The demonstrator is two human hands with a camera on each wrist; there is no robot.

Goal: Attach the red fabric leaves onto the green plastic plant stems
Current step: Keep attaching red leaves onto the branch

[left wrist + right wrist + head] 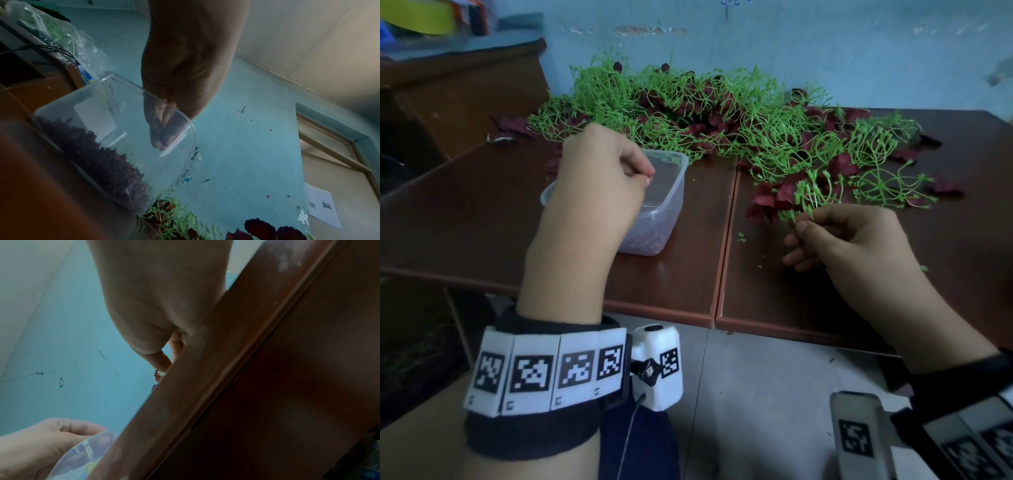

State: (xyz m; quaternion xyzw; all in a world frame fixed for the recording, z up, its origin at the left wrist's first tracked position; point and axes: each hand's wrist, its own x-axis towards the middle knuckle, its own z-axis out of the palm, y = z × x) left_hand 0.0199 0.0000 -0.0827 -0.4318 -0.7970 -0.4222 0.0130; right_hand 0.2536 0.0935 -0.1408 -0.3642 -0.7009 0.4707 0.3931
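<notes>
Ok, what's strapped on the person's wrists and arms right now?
Bare forearms, no sleeves. The left wrist wears a black fabric band under a row of white blocks printed with black square codes, plus a white camera housing with a black knob and thin cable. The right wrist has a matching black band, coded blocks and white housing.

A green stem sprig (812, 196) stands upright (dark red leaves (774, 202) at its base), beside the tangled pile (688, 102).

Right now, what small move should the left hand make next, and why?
Probably dip the left hand into the tub for a red piece: its fingers hang pinched together above them, seemingly empty, while the right hand already pinches a stem.
</notes>
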